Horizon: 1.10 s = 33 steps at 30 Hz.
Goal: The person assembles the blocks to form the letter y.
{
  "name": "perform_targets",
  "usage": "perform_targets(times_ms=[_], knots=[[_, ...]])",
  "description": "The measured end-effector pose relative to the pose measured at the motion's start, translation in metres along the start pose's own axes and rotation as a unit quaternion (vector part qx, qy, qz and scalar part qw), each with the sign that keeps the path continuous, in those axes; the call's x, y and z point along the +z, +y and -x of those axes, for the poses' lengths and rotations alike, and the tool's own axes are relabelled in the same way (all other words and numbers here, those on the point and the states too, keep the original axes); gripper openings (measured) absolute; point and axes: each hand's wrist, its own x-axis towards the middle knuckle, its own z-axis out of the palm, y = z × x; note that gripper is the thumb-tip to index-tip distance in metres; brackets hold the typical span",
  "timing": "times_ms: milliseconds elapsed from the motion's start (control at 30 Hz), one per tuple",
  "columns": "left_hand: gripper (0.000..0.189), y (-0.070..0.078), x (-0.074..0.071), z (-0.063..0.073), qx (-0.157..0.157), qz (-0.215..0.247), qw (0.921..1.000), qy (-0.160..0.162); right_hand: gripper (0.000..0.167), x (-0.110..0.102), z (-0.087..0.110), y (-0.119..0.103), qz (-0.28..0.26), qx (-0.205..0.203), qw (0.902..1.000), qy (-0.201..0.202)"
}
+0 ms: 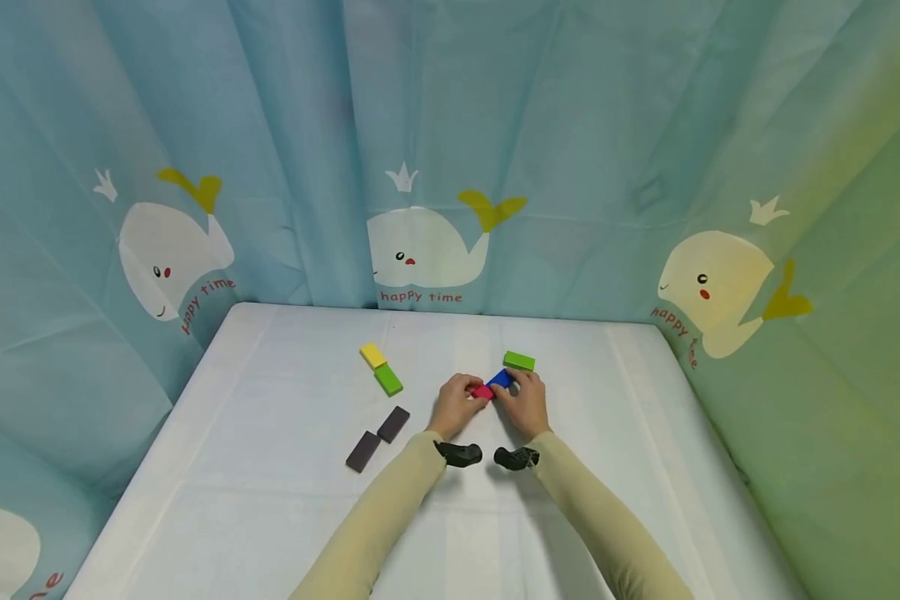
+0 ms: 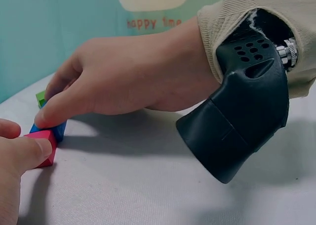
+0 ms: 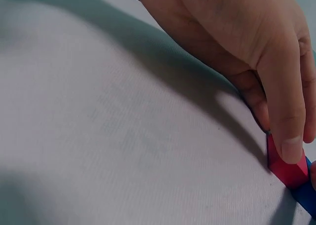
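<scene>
Blocks (image 1: 388,381) at nine o'clock look settled; my left hand (image 1: 456,406) pinches pink block (image 1: 483,392), right hand (image 1: 525,403) blue block (image 1: 501,378), seemingly unfinished.

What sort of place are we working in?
Probably an indoor tabletop booth, perhaps set up for recording: a whale-print curtain surrounds three sides of a white table, with small coloured blocks on top.

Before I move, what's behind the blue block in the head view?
A green block, toward the curtain. The right hand covers part of the blue block, so whether they touch can't be seen.
</scene>
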Motion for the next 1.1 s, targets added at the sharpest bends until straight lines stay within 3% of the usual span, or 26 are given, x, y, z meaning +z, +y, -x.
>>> perform_targets(times_ms=[633,1100], knots=[[0.035,0.0015,-0.0011,-0.001,-0.005,-0.017,0.9996,-0.021,0.056,-0.0003,-0.0026,-0.0016,0.001,0.013,0.9999,-0.011],[0.035,0.0036,-0.0023,-0.0016,0.01,-0.033,0.9991,-0.025,0.055,0.0016,-0.0031,-0.0016,0.007,0.014,0.9999,-0.005]])
